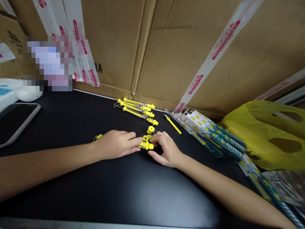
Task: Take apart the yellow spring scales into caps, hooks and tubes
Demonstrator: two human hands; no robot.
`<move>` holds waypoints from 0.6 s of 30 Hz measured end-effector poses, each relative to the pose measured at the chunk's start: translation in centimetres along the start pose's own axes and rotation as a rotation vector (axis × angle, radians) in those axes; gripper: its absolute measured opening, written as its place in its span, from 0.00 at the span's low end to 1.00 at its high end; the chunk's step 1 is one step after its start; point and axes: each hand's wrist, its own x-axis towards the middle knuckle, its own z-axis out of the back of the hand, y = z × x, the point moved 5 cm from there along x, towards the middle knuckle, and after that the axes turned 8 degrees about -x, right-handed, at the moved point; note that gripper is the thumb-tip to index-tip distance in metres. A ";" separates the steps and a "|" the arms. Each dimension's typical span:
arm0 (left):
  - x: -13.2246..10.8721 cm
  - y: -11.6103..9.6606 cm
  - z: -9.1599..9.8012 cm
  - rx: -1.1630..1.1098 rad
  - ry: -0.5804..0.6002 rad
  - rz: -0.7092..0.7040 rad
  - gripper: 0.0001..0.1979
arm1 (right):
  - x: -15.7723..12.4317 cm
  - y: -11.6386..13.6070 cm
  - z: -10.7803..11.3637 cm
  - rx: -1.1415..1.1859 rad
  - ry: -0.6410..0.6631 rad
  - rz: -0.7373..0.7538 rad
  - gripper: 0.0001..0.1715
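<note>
My left hand (119, 143) is closed around a yellow spring scale (145, 145) lying sideways just over the black table. Its capped end sticks out past my fingertips, and a yellow end with a wire hook shows behind my wrist. My right hand (165, 149) is by that capped end, thumb and curled fingers apart. Beside its fingertips are small yellow parts: a ring (145, 138) and a hexagonal cap (150, 129) with a thin metal rod. Whether the fingers touch these parts is hard to tell.
Several yellow spring scales (138, 111) lie at the back, and a thin yellow stick-like piece (172, 124) lies right of them. Printed boxes (214, 133) and a yellow plastic bag (267, 133) fill the right. A phone (17, 122) lies left. Cardboard (114, 41) walls the back.
</note>
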 end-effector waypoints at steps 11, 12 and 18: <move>0.0 0.0 0.0 -0.009 -0.004 0.004 0.14 | 0.3 0.2 0.1 -0.090 0.002 0.010 0.06; 0.0 0.0 0.0 -0.010 -0.005 0.002 0.14 | 0.3 0.2 0.2 -0.078 -0.013 0.010 0.06; 0.0 0.0 0.0 -0.008 -0.016 -0.010 0.14 | 0.2 0.2 0.1 -0.021 -0.030 0.009 0.07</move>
